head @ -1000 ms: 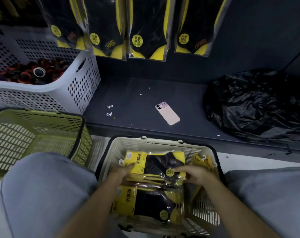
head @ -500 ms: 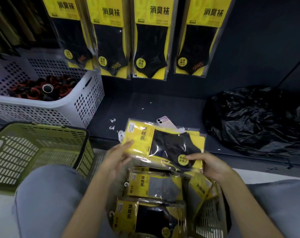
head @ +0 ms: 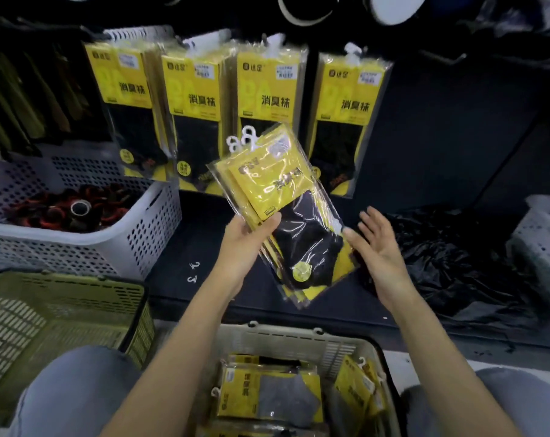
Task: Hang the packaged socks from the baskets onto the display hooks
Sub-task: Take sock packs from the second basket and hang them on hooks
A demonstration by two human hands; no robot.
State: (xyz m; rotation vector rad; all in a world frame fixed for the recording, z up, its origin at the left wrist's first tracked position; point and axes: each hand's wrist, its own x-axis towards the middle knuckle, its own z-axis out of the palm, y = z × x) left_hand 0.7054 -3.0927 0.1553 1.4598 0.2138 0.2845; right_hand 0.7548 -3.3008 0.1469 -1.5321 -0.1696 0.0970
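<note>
Four columns of hung sock packs point(head: 267, 105) are already hanging ahead of us, while the beige basket point(head: 298, 339) between our knees is holding many more. Our left hand point(head: 245, 244) is gripping a small stack of sock packs point(head: 286, 200), held up toward them. Our right hand point(head: 377, 247) is hovering straight-fingered just beside it, empty.

At 12 o'clock the hooks sit hidden behind the tops of the hanging packs point(head: 269, 99), and we cannot read their small white labels point(head: 284, 71). The left hand point(head: 246, 239) hides its fingers behind the held packs point(head: 298, 222), whose count we cannot tell. The green basket point(head: 78, 283) at 8 o'clock and the white crate point(head: 543, 234) at 3 o'clock run off the edges.
</note>
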